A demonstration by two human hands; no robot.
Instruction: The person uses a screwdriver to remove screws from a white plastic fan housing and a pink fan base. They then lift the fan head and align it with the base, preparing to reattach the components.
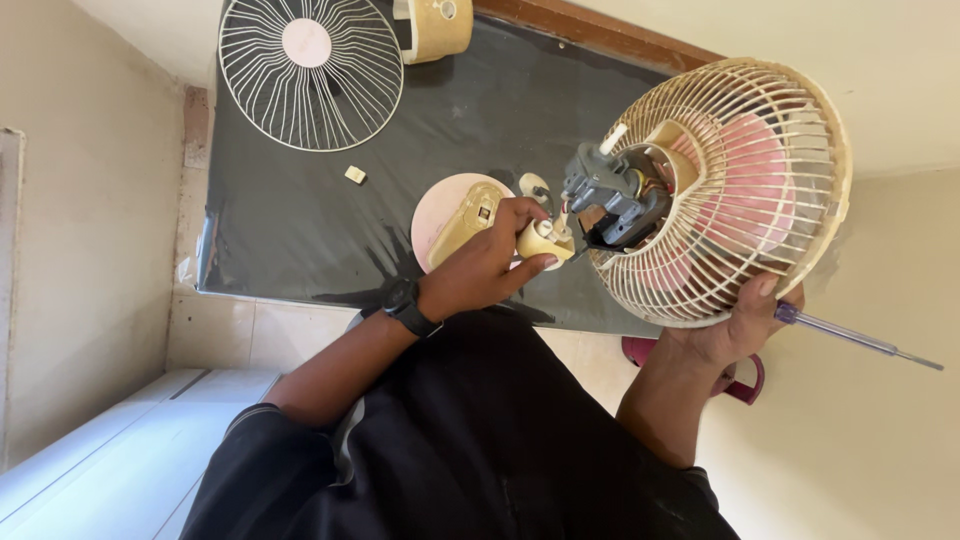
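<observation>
Left hand (490, 265) clenches the cream fan neck (545, 240) at the exposed motor (610, 195); right hand (735, 325) grips the rear grille (760, 170) and a screwdriver (850, 335), mid-disassembly above the counter (290, 220), probably needing steady alignment.

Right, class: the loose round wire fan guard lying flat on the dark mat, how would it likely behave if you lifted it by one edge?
The wire fan guard is thin spokes with open gaps, so it is probably light for its size. Held by one edge, the thin wires might flex slightly. Lying flat on the mat, it should slide rather than roll.
</observation>
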